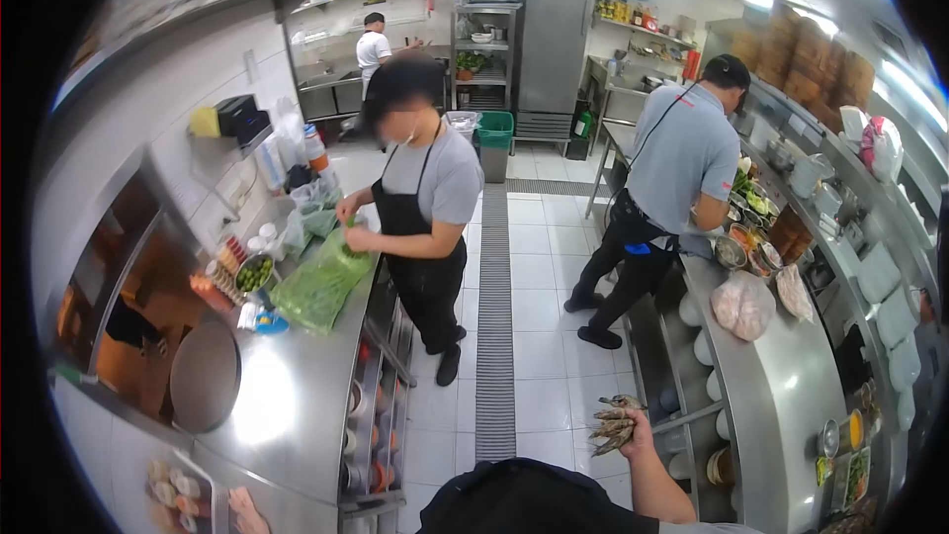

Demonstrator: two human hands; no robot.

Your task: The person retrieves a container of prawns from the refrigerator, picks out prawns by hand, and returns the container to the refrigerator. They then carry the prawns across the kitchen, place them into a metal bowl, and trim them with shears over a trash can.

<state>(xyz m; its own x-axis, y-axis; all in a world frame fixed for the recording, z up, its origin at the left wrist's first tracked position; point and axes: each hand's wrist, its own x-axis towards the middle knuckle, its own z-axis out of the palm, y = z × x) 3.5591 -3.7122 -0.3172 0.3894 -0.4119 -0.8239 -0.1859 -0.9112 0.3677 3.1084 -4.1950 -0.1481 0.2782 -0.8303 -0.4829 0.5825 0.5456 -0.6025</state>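
Observation:
My right hand (636, 434) is closed round a bunch of raw, striped greyish-brown prawns (611, 425). It holds them above the floor, just left of the right-hand steel counter (781, 405); their ends stick out to the left of my fingers. No left hand that I can tell is mine shows in the view. A pinkish shape (246, 512), perhaps a hand, sits at the bottom left edge beside a tray; whose it is I cannot make out. My dark-clothed body fills the bottom middle.
A co-worker (420, 198) at the left counter handles a green plastic bag (321, 292). Another co-worker (682, 153) bends over the right counter, near a filled clear bag (743, 306). A third person (373, 47) stands at the back. A floor drain grate (495, 336) runs between the counters.

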